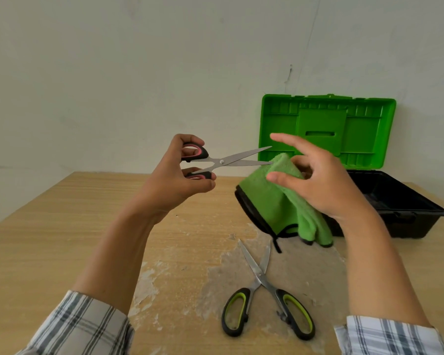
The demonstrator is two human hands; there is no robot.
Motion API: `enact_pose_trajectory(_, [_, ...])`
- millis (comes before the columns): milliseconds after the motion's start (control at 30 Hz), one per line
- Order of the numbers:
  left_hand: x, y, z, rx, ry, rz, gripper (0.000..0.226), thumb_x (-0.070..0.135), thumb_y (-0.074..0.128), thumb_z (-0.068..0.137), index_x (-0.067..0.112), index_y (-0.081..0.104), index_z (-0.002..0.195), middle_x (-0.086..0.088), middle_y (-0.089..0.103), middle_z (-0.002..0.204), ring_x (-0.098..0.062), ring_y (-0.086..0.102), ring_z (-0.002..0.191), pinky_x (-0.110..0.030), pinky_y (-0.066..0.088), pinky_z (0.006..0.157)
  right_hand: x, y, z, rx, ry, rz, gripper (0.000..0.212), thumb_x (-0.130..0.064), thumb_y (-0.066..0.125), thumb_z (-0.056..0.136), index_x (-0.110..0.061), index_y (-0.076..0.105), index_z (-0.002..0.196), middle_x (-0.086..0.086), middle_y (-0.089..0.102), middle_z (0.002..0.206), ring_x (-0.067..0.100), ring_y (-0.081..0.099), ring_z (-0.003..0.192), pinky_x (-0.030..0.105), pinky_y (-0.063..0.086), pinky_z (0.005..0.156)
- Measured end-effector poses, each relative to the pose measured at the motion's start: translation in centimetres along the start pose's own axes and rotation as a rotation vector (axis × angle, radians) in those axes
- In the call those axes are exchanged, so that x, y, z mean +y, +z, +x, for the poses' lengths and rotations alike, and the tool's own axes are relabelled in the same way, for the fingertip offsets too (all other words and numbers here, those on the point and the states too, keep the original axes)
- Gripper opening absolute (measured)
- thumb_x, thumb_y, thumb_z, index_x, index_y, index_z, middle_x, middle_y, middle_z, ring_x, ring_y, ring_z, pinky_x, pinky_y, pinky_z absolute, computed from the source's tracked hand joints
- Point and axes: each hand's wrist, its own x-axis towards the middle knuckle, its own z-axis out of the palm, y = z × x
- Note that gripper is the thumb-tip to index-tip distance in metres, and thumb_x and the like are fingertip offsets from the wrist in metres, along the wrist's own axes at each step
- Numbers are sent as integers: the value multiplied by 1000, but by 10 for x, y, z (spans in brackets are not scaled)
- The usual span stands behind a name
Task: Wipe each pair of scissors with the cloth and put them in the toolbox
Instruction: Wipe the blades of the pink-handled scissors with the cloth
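My left hand (174, 175) grips the black-and-pink handles of a pair of scissors (226, 161), held in the air with the blades slightly apart and pointing right. The blade tips touch a green cloth (274, 201) with black trim, which my right hand (318, 180) holds between thumb and fingers, the index finger stretched out. A second pair of scissors (263, 285), with black-and-lime handles, lies on the table with its blades spread. The toolbox (405, 201) stands at the right with a black body and its green lid (326, 129) raised.
A wooden table (75, 226) has a worn, whitish patch around the lying scissors. A pale wall rises behind the table. The toolbox lid leans back toward the wall.
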Motion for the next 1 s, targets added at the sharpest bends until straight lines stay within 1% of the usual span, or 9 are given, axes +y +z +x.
enact_pose_trajectory(233, [0,1,0,-3,48,114,56,-3,78,75,25,50,115,0,50,118,-21,71,84,-30,58,84,2,4,3,86,-100,-81,40,-35,79,82,-36,65,119,-4,76,88,5,70,82,7,52,70])
enact_pose_trajectory(333, [5,6,-2,50,101,297,53,8,82,73,29,55,113,5,48,124,-16,71,84,-23,58,78,3,-1,4,147,-111,-83,32,-33,79,83,-32,67,113,-6,74,87,4,70,79,12,54,65])
enact_pose_trajectory(433, [8,13,-5,59,129,319,50,10,82,73,26,56,113,11,57,116,-11,72,76,-21,57,74,4,-9,0,150,-111,-118,35,-35,78,83,-33,67,116,-8,74,85,5,70,79,18,58,68])
enact_pose_trajectory(533, [5,21,-6,56,99,280,46,10,82,75,24,59,113,11,60,114,-10,73,74,-18,56,73,11,-23,-6,117,-50,-167,45,-37,79,82,-37,63,124,-16,72,91,-15,64,84,-2,45,66])
enact_pose_trajectory(567, [3,24,-6,56,91,275,45,9,81,75,23,59,112,9,61,114,-9,73,75,-19,56,75,14,-28,-8,104,-23,-185,43,-37,79,81,-36,64,122,-16,72,91,-15,64,80,-2,44,64])
enact_pose_trajectory(733, [-3,45,0,16,87,319,43,16,81,77,23,58,112,8,61,115,-11,72,86,-20,56,81,30,-49,-23,18,57,-265,26,-35,79,82,-32,73,107,-12,75,84,-1,69,74,18,58,67])
enact_pose_trajectory(867, [-4,68,8,-25,81,399,40,27,78,80,26,55,112,8,58,115,-16,68,88,-14,53,75,46,-63,-36,-28,95,-303,25,-42,77,82,-38,71,106,-12,74,83,7,69,74,32,59,73])
enact_pose_trajectory(933, [-4,83,13,-46,87,424,39,27,76,82,25,53,114,10,56,111,-19,66,94,-16,51,75,53,-67,-41,-54,106,-344,26,-43,77,82,-39,70,107,-8,74,80,13,66,62,34,58,68])
enact_pose_trajectory(1000, [-5,98,20,-54,87,426,39,24,75,84,22,52,115,15,54,106,-22,65,98,-20,52,79,61,-70,-47,-48,105,-388,30,-42,78,82,-36,69,110,-5,74,84,7,60,53,29,54,64])
